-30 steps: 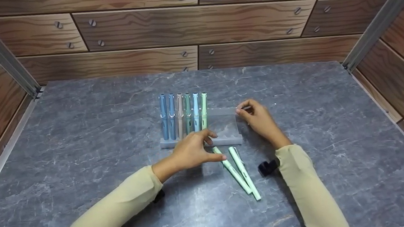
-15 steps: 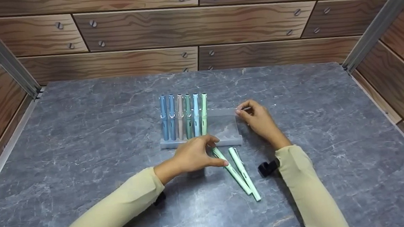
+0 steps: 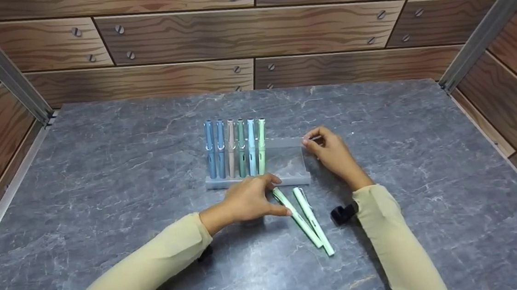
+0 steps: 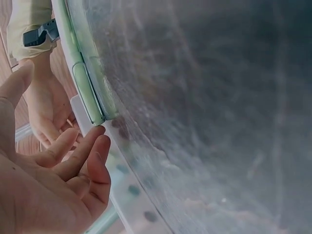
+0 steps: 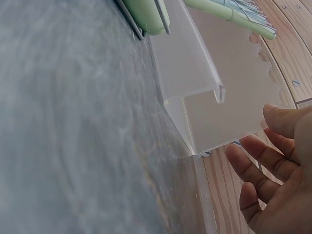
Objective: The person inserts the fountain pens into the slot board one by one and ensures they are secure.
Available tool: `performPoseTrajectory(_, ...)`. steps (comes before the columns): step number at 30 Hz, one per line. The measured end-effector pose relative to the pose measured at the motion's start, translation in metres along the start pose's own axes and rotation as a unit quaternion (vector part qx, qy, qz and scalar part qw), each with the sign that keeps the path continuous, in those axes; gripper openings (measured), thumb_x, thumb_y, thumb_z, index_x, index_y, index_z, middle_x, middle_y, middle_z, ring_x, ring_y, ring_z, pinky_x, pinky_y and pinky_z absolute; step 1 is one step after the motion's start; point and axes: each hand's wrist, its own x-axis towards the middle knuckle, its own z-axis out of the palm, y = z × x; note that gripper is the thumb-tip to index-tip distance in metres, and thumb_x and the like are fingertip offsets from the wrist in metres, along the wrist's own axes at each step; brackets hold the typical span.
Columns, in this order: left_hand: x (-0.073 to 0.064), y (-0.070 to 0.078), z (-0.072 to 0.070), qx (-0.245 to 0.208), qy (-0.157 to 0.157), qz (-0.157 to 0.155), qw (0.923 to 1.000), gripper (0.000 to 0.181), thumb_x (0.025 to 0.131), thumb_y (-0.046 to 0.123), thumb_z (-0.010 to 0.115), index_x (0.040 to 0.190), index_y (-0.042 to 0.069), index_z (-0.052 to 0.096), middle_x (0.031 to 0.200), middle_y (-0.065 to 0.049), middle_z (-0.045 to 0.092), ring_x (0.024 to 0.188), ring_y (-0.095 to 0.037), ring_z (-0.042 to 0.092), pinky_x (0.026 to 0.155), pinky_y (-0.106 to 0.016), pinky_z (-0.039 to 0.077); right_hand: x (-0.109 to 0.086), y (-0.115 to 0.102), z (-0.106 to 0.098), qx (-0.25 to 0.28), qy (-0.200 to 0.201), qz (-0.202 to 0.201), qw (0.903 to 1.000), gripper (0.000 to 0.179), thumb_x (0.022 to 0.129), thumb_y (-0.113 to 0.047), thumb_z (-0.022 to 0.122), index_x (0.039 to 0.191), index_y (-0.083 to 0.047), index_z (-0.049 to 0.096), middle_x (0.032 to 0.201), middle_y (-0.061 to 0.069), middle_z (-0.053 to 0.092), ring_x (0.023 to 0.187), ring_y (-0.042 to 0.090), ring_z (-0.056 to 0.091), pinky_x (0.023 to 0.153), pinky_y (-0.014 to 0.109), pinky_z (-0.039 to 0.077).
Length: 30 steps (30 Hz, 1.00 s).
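Note:
A clear pen display stand [image 3: 287, 161] holds several capped pens on its left side: blue, pinkish-beige, dark green, light blue and a light green pen [image 3: 262, 147] at the end. My right hand [image 3: 330, 153] pinches the stand's upper right corner between thumb and fingers, also seen in the right wrist view on the clear panel [image 5: 229, 112]. Two mint green pens lie on the table before the stand, a left pen [image 3: 299, 220] and a right pen [image 3: 311, 221], lower ends together. My left hand [image 3: 249, 198] hovers at the left pen, thumb and fingers apart; in its wrist view fingertips come right to a pen's clip end [image 4: 87, 90].
The grey marbled table [image 3: 127, 173] runs up to wood-patterned walls [image 3: 249, 32] at the back and sides. Metal posts [image 3: 3, 63] stand at the back corners. A black wrist camera [image 3: 342, 214] sticks out from the right sleeve.
My left hand has come slightly down toward me, away from the stand's front lip, its thumb now over the left loose pen. The right hand, stand and pens stay put.

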Motion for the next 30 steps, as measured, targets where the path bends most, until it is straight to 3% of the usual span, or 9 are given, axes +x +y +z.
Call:
performPoseTrajectory(8, 0.0, 0.002, 0.004, 0.072, -0.005, 0.016, 0.9973, 0.077, 0.066, 0.059, 0.079, 0.131, 0.026, 0.057, 0.116, 0.0, 0.064, 0.098, -0.016, 0.059, 0.069, -0.032, 0.047, 0.001, -0.001, 0.0, -0.007, -0.002, 0.01, 0.9999, 0.02, 0.096, -0.019, 0.06, 0.105, -0.002, 0.059, 0.11, 0.017, 0.064, 0.08, 0.012, 0.057, 0.062, 0.018, 0.046)
performPoseTrajectory(12, 0.0, 0.002, 0.006, 0.1, -0.009, 0.021, 0.9947, 0.073, 0.067, 0.062, 0.078, 0.13, 0.031, 0.057, 0.115, -0.001, 0.061, 0.096, -0.017, 0.057, 0.066, -0.032, 0.046, 0.001, 0.0, 0.001, -0.001, 0.0, 0.007, 1.0, 0.02, 0.095, -0.02, 0.061, 0.105, -0.001, 0.06, 0.109, 0.017, 0.064, 0.083, 0.014, 0.058, 0.062, 0.018, 0.046)
performPoseTrajectory(18, -0.001, 0.004, 0.008, 0.121, -0.018, 0.028, 0.9921, 0.063, 0.07, 0.059, 0.077, 0.125, 0.034, 0.062, 0.122, -0.002, 0.058, 0.109, -0.022, 0.056, 0.07, -0.039, 0.051, 0.0, 0.0, 0.001, 0.007, 0.002, 0.005, 1.0, 0.02, 0.095, -0.019, 0.062, 0.104, -0.001, 0.06, 0.108, 0.017, 0.065, 0.086, 0.021, 0.06, 0.062, 0.018, 0.047)
performPoseTrajectory(30, 0.0, 0.007, 0.013, 0.143, -0.006, 0.034, 0.9891, 0.046, 0.073, 0.054, 0.077, 0.113, 0.034, 0.069, 0.111, 0.0, 0.057, 0.099, -0.018, 0.052, 0.064, -0.032, 0.045, 0.0, -0.001, 0.001, 0.004, -0.001, 0.001, 1.0, 0.021, 0.095, -0.019, 0.061, 0.105, 0.0, 0.06, 0.108, 0.018, 0.065, 0.084, 0.02, 0.059, 0.062, 0.018, 0.046)
